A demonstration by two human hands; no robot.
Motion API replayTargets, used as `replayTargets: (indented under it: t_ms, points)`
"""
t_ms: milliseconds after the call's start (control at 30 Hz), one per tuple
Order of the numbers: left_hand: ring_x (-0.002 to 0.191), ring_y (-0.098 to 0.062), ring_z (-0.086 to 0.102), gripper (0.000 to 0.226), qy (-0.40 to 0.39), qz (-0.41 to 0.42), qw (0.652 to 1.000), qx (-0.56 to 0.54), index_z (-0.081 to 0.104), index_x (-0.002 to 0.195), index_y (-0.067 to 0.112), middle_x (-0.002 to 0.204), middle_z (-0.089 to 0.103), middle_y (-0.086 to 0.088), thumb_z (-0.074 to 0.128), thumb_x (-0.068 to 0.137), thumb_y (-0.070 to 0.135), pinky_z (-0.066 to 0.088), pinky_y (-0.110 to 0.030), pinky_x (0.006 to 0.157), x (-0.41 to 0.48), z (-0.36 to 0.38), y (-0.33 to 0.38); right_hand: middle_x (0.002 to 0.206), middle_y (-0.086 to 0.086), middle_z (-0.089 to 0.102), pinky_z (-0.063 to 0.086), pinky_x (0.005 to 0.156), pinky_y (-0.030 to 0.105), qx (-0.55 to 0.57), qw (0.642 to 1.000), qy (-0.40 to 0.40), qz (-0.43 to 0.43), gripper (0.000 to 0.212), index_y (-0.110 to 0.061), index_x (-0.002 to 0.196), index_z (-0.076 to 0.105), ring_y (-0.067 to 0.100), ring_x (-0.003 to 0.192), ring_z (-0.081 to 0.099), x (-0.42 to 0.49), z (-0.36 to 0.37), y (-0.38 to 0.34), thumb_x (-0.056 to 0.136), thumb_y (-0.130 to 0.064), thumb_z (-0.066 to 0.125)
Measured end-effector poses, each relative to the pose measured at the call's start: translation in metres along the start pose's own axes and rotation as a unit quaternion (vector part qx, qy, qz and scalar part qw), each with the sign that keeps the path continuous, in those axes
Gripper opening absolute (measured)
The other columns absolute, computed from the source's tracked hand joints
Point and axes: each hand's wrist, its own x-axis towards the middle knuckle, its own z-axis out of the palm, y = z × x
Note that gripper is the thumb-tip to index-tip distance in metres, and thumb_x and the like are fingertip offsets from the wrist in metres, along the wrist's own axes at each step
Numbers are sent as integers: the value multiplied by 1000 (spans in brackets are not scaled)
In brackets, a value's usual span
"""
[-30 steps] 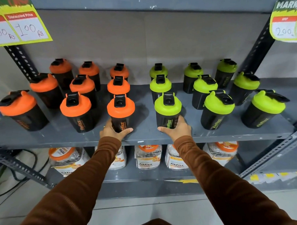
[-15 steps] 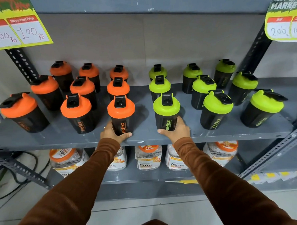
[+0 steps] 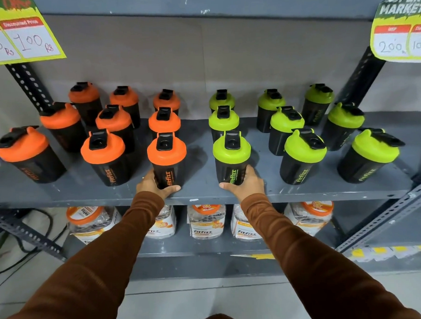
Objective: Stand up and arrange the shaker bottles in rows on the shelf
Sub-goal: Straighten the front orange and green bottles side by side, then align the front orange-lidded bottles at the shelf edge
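Observation:
Black shaker bottles stand upright in rows on the grey shelf (image 3: pixel 201 196). Several with orange lids fill the left half, several with green lids the right half. My left hand (image 3: pixel 152 184) grips the base of the front orange-lidded bottle (image 3: pixel 167 158) near the shelf's front edge. My right hand (image 3: pixel 244 184) grips the base of the front green-lidded bottle (image 3: pixel 231 157) beside it. Both bottles rest on the shelf, with a gap between them.
Clear jars with orange lids (image 3: pixel 206 219) stand on the lower shelf. Yellow price signs hang at the upper left (image 3: pixel 18 35) and upper right (image 3: pixel 401 30). Slotted metal uprights (image 3: pixel 360 85) frame the shelf. Cables lie on the floor at left.
Both hands stay on the same two front bottles. The bottles and hands have barely shifted; the view has moved slightly.

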Motion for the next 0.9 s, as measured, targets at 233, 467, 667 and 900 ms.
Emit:
replayTargets:
  t_ms: [233,467,667,900]
  points:
    - [129,-32,37,116,30,3,998,-61,18,140,15,142,38,-15,89,48,29,31,-47,108,-3,0,-9,132,23,42,33,104,45,24,987,149,-61,95,-1,127,41,36,124,36,-37,4,-5,51,-29,90]
    - [104,-35,53,39,156,176,971,-30,48,107,0,112,51,-22,64,80,22,46,-40,93,-40,-20,-45,85,20,62,55,72,40,0,912,87,-400,28,0,83,62,33,81,61,-78,58,-56,70,-19,79]
    - [104,-50,48,50,255,131,956,65,54,96,-12,103,54,-36,47,80,36,39,-56,92,-18,-114,-106,88,19,62,40,84,23,75,923,32,-377,27,0,86,61,32,88,59,-101,159,-141,70,-16,75]
    - [128,-39,29,92,254,39,964,-68,23,132,-4,138,29,-31,81,63,11,24,-35,111,37,-197,-157,138,25,32,20,114,42,176,979,61,-80,109,5,135,27,37,131,30,-84,237,-173,49,-11,91]
